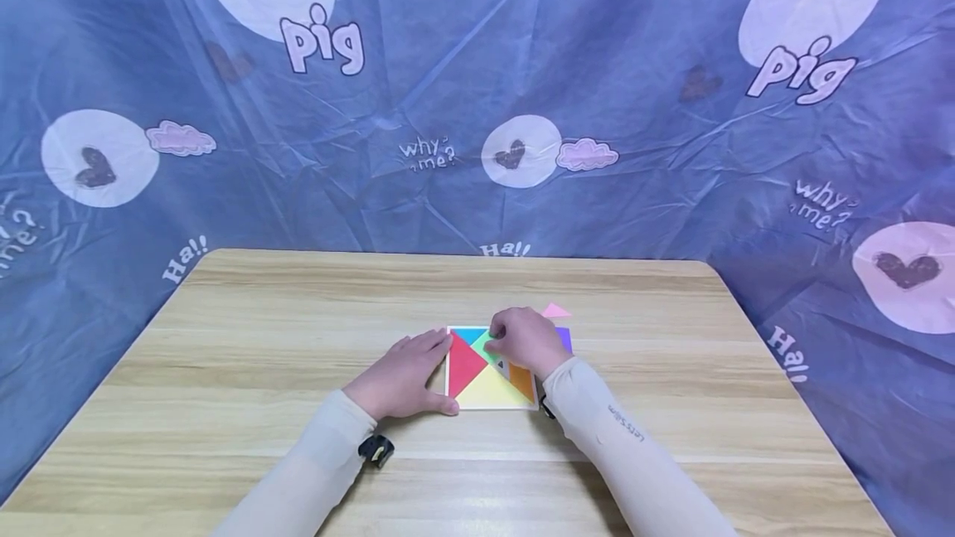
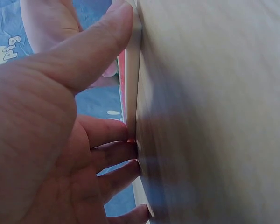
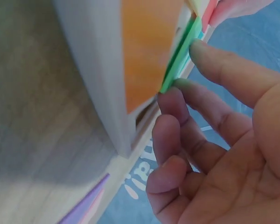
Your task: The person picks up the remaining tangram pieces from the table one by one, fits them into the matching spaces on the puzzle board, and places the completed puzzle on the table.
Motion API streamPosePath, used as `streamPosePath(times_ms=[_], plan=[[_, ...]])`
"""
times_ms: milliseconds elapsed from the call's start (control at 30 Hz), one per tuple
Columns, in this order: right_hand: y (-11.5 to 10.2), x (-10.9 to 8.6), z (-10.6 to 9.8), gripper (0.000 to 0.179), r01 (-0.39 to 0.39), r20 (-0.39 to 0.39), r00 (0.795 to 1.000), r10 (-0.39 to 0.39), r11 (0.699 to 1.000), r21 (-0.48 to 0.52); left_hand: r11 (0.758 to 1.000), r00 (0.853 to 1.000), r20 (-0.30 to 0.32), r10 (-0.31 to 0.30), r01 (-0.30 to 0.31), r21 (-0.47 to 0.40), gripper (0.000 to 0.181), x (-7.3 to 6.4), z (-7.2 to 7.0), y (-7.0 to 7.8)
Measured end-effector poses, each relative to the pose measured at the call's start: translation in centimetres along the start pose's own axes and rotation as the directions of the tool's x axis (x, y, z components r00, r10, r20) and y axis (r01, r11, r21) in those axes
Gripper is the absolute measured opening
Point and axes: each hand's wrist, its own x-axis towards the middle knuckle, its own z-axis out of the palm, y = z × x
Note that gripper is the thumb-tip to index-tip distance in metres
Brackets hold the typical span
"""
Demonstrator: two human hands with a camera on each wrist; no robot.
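Observation:
A tangram tray (image 1: 448, 375) with a pale rim lies on the table. In it are a red triangle (image 1: 466, 365), a yellow triangle (image 1: 492, 389), an orange piece (image 1: 521, 381) and a blue piece (image 1: 467, 334). My left hand (image 1: 403, 375) rests along the tray's left side, thumb at the front corner, fingers fairly straight against the edge. With thumb and fingertips my right hand (image 1: 528, 340) pinches a green tangram piece (image 3: 181, 58), which stands tilted in the tray in the right wrist view. A grey bare patch with a small dark mark shows between green and orange.
A purple piece (image 1: 564, 340) lies on the table to the tray's right, partly behind my right hand. Beyond it is a pink triangle (image 1: 555, 311). The wooden table (image 1: 298, 297) ends at a blue printed cloth (image 1: 448, 214).

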Motion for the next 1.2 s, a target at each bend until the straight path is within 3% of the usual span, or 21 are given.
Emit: streamPosePath(times_ms=[300,467,800,967,1200], plan=[[-0.2,-0.3,-0.4,0.018,0.021,0.018,1.0,-0.021,1.0,-0.001,1.0,1.0,0.004,-0.016,0.016,0.018,0.106,0.1,0.2,-0.1],[0.4,-0.4,-0.5,0.012,0.012,0.008,1.0,-0.012,0.997,0.07,1.0,1.0,0.008,-0.011,0.011,0.017,0.107,0.1,0.1,-0.1],[2.5,-0.9,-1.1,0.008,0.07,-0.035,0.997,-0.064,0.973,0.221,1.0,1.0,0.013,-0.02,0.02,0.01,0.107,0.2,0.2,-0.1],[3.8,-1.6,-1.9,0.011,0.115,-0.163,0.984,-0.073,0.958,0.264,1.0,1.0,0.012,-0.02,0.02,0.014,0.107,0.3,0.3,-0.1],[5.5,-2.3,-3.6,0.016,0.117,-0.395,0.918,0.031,0.932,0.343,1.0,1.0,0.008,-0.016,0.016,0.009,0.106,0.2,0.2,-0.1]])
